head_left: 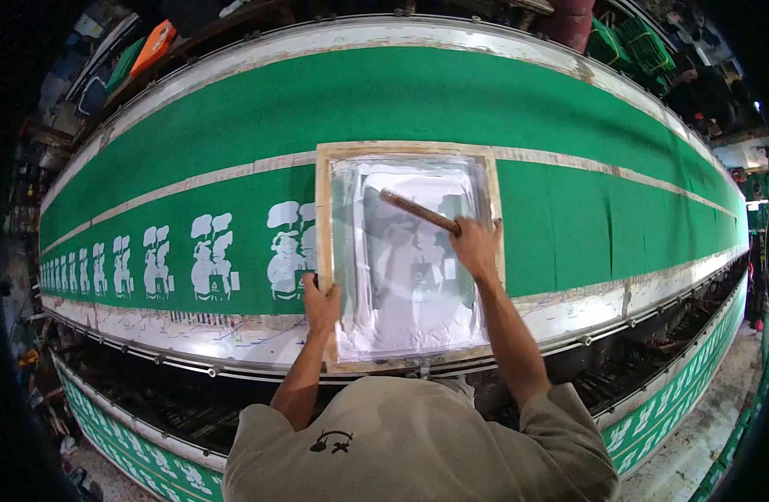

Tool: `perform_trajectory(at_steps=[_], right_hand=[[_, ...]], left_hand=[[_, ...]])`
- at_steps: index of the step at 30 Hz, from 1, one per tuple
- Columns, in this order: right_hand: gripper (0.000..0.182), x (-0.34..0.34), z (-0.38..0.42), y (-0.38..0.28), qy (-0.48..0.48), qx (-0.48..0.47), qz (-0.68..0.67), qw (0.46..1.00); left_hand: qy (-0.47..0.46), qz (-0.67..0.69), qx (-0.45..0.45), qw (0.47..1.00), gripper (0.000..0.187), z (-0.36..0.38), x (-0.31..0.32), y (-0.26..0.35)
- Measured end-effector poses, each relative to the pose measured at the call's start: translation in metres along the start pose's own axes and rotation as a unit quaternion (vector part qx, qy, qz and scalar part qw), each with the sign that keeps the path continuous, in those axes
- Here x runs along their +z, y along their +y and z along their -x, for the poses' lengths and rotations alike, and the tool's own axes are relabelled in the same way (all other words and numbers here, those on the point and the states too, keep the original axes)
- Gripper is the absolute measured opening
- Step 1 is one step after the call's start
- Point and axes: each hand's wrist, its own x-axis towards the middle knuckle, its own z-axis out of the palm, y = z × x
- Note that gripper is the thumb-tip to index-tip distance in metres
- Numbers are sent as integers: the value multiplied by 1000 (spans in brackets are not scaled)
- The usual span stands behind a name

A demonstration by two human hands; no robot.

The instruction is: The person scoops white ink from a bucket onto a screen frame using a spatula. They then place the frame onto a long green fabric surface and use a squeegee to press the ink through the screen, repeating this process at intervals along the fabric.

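A wooden-framed printing screen (324, 217) lies flat on green fabric (569, 217) on the long table. White ink (401, 330) covers much of its mesh, and a dark figure pattern shows through. My left hand (321, 305) grips the frame's left side near the front corner. In my right hand (476, 247) is one end of a brown wooden squeegee (418, 209), slanting up and left across the upper part of the screen. Left of the frame, white printed figures (210, 259) run in a row along the fabric.
A metal rail (267, 370) with small stops runs along the table's near edge. Behind me stands another table with printed green fabric (142, 452). Green stacks (644, 42) and an orange object (153, 48) lie beyond the far edge.
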Motion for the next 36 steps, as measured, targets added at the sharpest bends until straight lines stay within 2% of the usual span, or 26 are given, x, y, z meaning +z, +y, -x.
perform_trajectory(at_steps=[1,2,3,4,5,6,8,11,13,16,17,18,20,22,23,24,25,26,28,30,31,32,33,34,35,36], right_hand=[[31,-19,26,9,-72,104,-91,988],[35,3,64,43,21,114,-167,979],[40,25,92,86,115,121,-241,956],[40,23,99,112,121,122,-244,955],[41,21,111,139,88,140,-433,886],[43,21,130,172,52,154,-604,780],[42,44,105,275,27,186,-526,829],[38,-2,99,336,71,165,-524,832],[33,-18,106,364,81,175,-523,830],[41,-7,150,377,85,231,-531,811],[41,-5,157,377,77,235,-528,813],[44,-9,161,371,79,232,-540,805],[46,-12,167,361,65,232,-555,796],[51,-10,162,356,42,267,-489,830],[50,25,167,364,110,222,-326,912],[46,-5,168,330,63,267,-176,945],[43,-22,169,300,62,219,-75,971],[40,-27,162,280,59,169,23,984],[26,-28,96,281,116,-46,-9,992],[20,-44,-13,288,59,-160,9,985],[25,-61,-73,283,-18,-166,49,985],[25,-74,-115,275,-5,-170,-33,985],[26,-75,-148,271,0,-141,-36,989],[26,-74,-164,267,7,-112,-38,993],[25,-56,-153,262,52,-109,-17,993],[24,-30,-130,263,97,-106,3,990]], left_hand=[[3,-64,9,998,45,2,-1,7],[7,-128,21,992,44,5,0,16],[8,-76,28,997,40,10,7,25],[8,-76,35,996,40,13,22,36],[20,-38,39,998,38,20,45,50],[28,0,42,999,37,29,69,63],[48,-22,73,996,36,36,139,75],[16,21,52,998,36,70,211,120],[29,-35,62,997,35,90,234,139],[18,-87,63,994,36,110,235,131],[56,-97,114,987,37,115,238,122],[55,-101,103,988,37,114,237,121],[9,-231,151,961,39,106,226,123],[6,-263,163,951,42,105,223,123],[-2,-255,179,950,43,106,220,126],[-10,-247,198,949,44,105,216,133],[-23,-178,207,962,44,108,216,149],[-77,-81,178,978,51,106,220,159],[-75,-70,339,935,50,66,252,181],[-142,-137,389,900,45,-3,278,229],[-143,-135,391,899,43,-41,291,250],[-145,-134,393,898,41,-73,303,264],[-168,-88,334,923,43,-101,320,267],[-189,-42,275,942,45,-114,333,264],[-157,-101,264,946,44,-104,344,249],[-153,-102,263,947,44,-81,344,232]])
